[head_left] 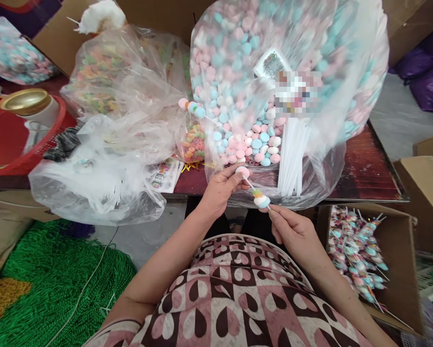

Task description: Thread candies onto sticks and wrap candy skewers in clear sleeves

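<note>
Left hand (218, 190): my thumb and finger, pinched on one pink candy (242, 171) at the upper end of a white stick (249, 183). Right hand (292, 231): fingers clamped on its lower end, below strung candies (261, 199). Risks: squashed candy, if I squeeze hard; bent stick, if pushed aslant. Around: stick bundle (292, 159); carton (397, 265) of skewers (359, 253). Obstacle: slack candy bag (327, 161), just beyond my hands.
</note>
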`<state>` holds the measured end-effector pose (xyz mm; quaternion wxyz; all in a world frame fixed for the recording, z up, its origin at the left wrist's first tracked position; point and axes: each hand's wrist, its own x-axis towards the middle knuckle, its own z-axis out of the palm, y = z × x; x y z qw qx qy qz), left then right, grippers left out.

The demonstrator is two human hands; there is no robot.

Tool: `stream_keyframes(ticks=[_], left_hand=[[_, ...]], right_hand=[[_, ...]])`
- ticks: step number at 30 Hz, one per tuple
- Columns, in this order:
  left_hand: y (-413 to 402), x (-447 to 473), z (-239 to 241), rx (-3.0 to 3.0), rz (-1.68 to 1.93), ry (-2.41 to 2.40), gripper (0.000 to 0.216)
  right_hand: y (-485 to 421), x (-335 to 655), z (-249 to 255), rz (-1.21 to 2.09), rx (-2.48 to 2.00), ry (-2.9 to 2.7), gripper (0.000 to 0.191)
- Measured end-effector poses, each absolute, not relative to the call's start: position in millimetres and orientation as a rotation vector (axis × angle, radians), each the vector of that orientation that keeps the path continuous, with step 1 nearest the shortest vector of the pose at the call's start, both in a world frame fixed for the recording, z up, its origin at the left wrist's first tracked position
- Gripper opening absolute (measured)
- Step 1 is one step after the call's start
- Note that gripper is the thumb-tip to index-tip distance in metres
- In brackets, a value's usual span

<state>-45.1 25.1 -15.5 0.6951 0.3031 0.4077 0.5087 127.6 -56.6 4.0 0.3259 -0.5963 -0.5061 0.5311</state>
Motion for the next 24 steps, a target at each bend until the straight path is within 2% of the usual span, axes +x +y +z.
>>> stream_keyframes(ticks=[7,17,24], left_hand=[[24,-45,-22,0.776,1.154,0.969,0.042],[21,-47,-26,1.448,1.104,1.291,0.033],[19,-42,-20,1.476,1.114,1.307,0.026]], right_hand=[[-56,128,3,1.379,-1.605,-1.298,0.046],[-56,136,8,1.508,-1.580,-1.402,0.042],[-53,124,14,1.573,-1.594,-1.233,0.048]])
